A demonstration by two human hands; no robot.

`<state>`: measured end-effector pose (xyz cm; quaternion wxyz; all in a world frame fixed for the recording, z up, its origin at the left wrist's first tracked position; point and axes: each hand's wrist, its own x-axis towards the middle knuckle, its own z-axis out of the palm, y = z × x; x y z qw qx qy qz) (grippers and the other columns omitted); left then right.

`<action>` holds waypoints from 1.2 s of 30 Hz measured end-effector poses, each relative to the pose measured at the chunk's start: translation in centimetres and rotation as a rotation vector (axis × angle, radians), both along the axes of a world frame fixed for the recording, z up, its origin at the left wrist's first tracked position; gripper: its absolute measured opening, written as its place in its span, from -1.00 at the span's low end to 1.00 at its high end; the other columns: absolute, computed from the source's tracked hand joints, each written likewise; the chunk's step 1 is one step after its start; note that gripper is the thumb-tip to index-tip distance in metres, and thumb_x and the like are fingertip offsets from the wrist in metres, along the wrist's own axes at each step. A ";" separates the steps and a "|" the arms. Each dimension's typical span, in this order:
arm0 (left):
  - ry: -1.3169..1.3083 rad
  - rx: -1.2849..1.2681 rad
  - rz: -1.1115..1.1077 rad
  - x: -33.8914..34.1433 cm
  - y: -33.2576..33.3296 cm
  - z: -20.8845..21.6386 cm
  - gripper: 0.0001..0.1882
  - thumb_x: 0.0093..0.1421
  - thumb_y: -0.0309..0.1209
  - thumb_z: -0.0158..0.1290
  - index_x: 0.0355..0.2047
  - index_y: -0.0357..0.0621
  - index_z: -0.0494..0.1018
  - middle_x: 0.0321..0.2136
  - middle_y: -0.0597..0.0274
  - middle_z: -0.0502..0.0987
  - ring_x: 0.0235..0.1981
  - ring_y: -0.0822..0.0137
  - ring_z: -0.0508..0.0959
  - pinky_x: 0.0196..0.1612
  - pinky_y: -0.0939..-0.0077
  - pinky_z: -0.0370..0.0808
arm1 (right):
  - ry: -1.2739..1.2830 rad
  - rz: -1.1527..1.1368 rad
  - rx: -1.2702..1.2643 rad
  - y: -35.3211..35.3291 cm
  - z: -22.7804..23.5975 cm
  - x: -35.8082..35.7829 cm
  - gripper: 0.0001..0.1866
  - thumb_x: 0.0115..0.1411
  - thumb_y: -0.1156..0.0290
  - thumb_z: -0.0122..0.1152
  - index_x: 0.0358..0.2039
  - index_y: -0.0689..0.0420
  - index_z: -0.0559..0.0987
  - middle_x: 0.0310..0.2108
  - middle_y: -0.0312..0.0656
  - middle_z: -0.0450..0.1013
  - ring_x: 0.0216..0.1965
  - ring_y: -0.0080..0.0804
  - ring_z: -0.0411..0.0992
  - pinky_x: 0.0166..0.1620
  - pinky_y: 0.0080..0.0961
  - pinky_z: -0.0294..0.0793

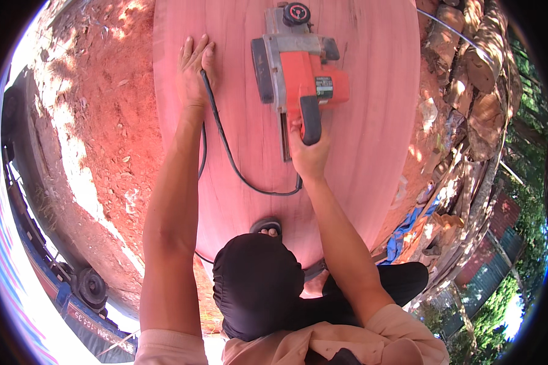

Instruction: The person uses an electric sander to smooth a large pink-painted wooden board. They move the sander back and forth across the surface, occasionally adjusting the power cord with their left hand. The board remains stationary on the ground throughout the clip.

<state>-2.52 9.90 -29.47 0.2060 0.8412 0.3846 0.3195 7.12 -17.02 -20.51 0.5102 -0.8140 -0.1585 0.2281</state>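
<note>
A red electric planer (pixel 298 70) with a grey metal base and black parts rests on a broad reddish wooden slab (pixel 365 121). My right hand (pixel 310 152) is closed around its black rear handle. Left of the planer, my left hand (pixel 195 70) lies on the slab near its left edge, fingers stretched out. A black power cord (pixel 231 161) loops from the planer's rear across the wood to my left hand, against the thumb side. Whether the thumb pinches the cord, I cannot tell. The planer's underside is hidden.
My sandalled foot (pixel 268 228) is on the slab's near part. Reddish soil (pixel 115 121) lies to the left, with a truck (pixel 73 298) beyond. Stacked logs (pixel 484 67) and a blue cloth or tarp (pixel 402 234) are on the right.
</note>
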 end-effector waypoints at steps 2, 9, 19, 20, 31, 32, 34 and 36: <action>-0.019 -0.013 -0.008 -0.1 -0.1 0.2 -0.48 0.61 -0.19 -0.26 0.01 -0.19 0.70 0.19 0.08 0.62 0.39 -0.17 0.40 0.48 0.01 0.23 | -0.041 0.000 0.024 4.4 0.0 2.8 -0.88 0.20 0.55 0.30 -0.24 0.26 0.66 -0.41 -0.11 0.63 -0.34 -0.35 0.62 -0.20 -0.38 0.55; -0.082 -0.029 0.028 0.3 -0.3 0.8 -0.49 0.59 -0.19 -0.25 -0.03 -0.18 0.71 0.13 0.16 0.66 0.36 -0.08 0.45 0.47 0.08 0.29 | -0.401 -0.018 0.075 22.6 -1.4 14.8 -0.84 0.12 0.37 0.33 -0.36 0.21 0.69 -0.49 0.02 0.64 -0.38 -0.13 0.67 -0.29 -0.15 0.56; -0.067 -0.159 0.029 0.4 0.8 0.5 -0.49 0.59 -0.17 -0.25 0.04 -0.20 0.65 0.20 0.12 0.62 0.40 -0.09 0.39 0.46 0.11 0.31 | -0.196 0.029 0.100 11.9 -1.5 8.0 -0.85 0.09 0.42 0.36 -0.38 0.24 0.68 -0.50 -0.09 0.63 -0.43 -0.34 0.63 -0.29 -0.33 0.57; -0.039 -0.175 0.038 0.6 0.8 1.5 -0.50 0.59 -0.17 -0.24 0.06 -0.23 0.63 0.15 0.03 0.63 0.35 -0.12 0.45 0.41 0.14 0.36 | -0.127 0.027 0.024 8.5 -1.0 5.8 -0.88 0.09 0.45 0.34 -0.39 0.23 0.68 -0.46 -0.10 0.65 -0.33 -0.33 0.65 -0.20 -0.32 0.57; 0.560 -0.245 -1.088 -2.9 -16.4 17.1 -0.19 0.31 0.06 0.23 0.36 -0.26 0.36 0.43 0.01 0.35 -0.34 -0.05 0.73 -0.32 0.16 0.67 | 0.038 0.009 -0.046 -15.6 1.7 -9.6 -0.69 0.13 0.49 0.44 -0.09 0.22 0.66 -0.36 0.03 0.65 -0.29 0.02 0.69 -0.22 -0.22 0.61; 0.605 -0.284 -1.059 -3.0 -17.4 17.5 -0.18 0.31 0.03 0.23 0.41 -0.22 0.31 0.47 0.01 0.27 -0.27 -0.13 0.72 -0.30 0.15 0.68 | 0.063 0.018 -0.021 -15.8 1.5 -9.5 -0.61 0.06 0.50 0.47 -0.05 0.22 0.66 -0.36 0.05 0.65 -0.29 0.07 0.68 -0.23 -0.18 0.62; 0.644 -0.364 -0.991 -2.8 -18.2 17.8 -0.15 0.32 -0.01 0.23 0.47 -0.19 0.24 0.53 0.01 0.16 -0.13 -0.22 0.69 -0.24 0.14 0.69 | 0.111 0.012 0.020 -15.1 1.0 -8.7 -0.50 -0.08 0.51 0.55 -0.05 0.19 0.66 -0.39 0.04 0.63 -0.31 0.12 0.66 -0.25 -0.12 0.62; 0.626 -0.426 -0.906 -1.7 -17.6 17.4 -0.15 0.33 -0.02 0.21 0.49 -0.19 0.22 0.55 0.01 0.10 0.02 -0.24 0.65 -0.17 0.13 0.69 | 0.075 0.028 0.014 -13.2 0.7 -7.5 -0.65 0.03 0.55 0.42 -0.11 0.16 0.65 -0.46 0.05 0.60 -0.36 0.11 0.64 -0.29 -0.16 0.59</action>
